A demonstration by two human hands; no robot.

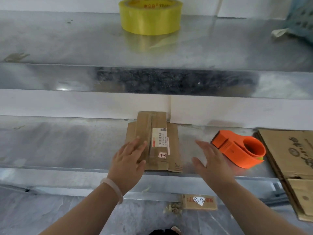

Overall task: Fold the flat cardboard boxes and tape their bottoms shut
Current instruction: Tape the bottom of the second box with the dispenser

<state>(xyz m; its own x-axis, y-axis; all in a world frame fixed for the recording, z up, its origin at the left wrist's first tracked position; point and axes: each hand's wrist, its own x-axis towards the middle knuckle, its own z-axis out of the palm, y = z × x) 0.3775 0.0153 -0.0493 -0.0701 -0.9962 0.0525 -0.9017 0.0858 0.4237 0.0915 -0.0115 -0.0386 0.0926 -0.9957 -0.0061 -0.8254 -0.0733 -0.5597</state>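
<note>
Lying on the metal tabletop [67,143], close to the white wall behind it, the small cardboard box [159,143] is showing a shipping label and an old seam down its middle. It is looking flattened rather than opened up, though its exact shape is hard to read from above. The left hand [130,160] is resting on the box's left part with fingers straight and spread, pressing rather than gripping. The right hand [211,160] is hovering open and holding nothing, between the box and the orange tape dispenser [240,150], which is sitting just to the right. A larger flat cardboard sheet [288,153] is lying beyond the dispenser at the right edge. A yellow tape roll [149,16] is standing on the upper shelf [67,39], well apart from the hands.

Judging by this, the task is sitting near its start for this box: no fresh tape is showing on it, the dispenser is lying untouched, and the larger sheet is waiting unfolded. Opening the box, closing its bottom flaps and taping them are all looking left to do.
</note>
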